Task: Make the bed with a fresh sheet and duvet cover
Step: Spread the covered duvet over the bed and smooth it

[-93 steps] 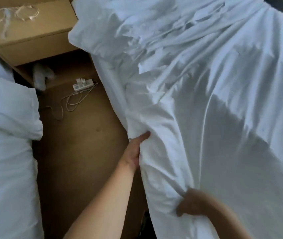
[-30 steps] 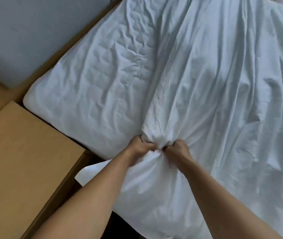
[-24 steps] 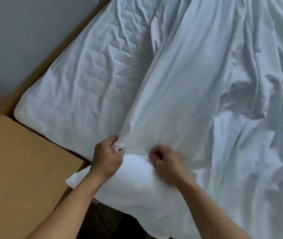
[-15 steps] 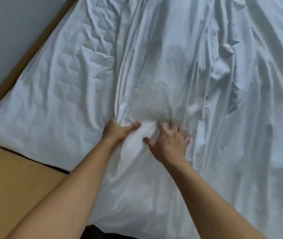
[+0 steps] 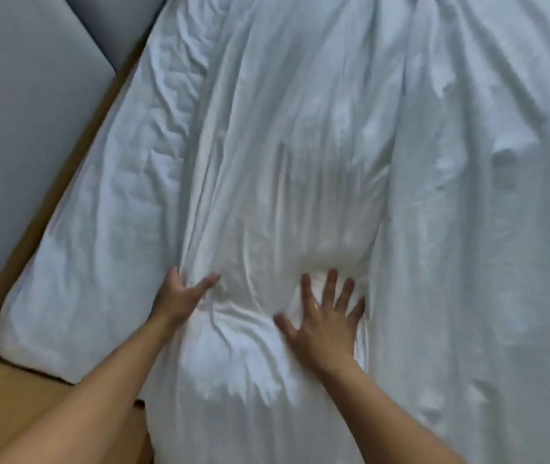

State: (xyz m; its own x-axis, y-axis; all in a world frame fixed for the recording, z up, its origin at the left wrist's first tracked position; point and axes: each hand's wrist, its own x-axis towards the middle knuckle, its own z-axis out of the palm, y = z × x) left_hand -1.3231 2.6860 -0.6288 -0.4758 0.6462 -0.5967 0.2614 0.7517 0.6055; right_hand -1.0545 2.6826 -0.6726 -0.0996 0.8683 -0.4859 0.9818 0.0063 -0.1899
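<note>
A white fresh sheet (image 5: 451, 202) lies rumpled in long folds over most of the bed. Its left edge runs down the middle, leaving the quilted mattress pad (image 5: 106, 229) bare on the left. My left hand (image 5: 183, 293) rests on the sheet's left edge, thumb spread; its fingers are partly tucked into the folds. My right hand (image 5: 325, 319) lies flat on the sheet with all fingers spread, pressing the cloth down. Both hands are near the bed's near side.
A wooden bedside cabinet (image 5: 15, 406) stands at the lower left against the mattress corner. A grey padded headboard (image 5: 15, 112) runs along the left, with a strip of wooden frame (image 5: 76, 172) between it and the mattress.
Both hands let go of the bunched sheet they gripped a second ago and now lie open on it. The right hand slid rightwards with fingers spread. The view moved further over the bed.
</note>
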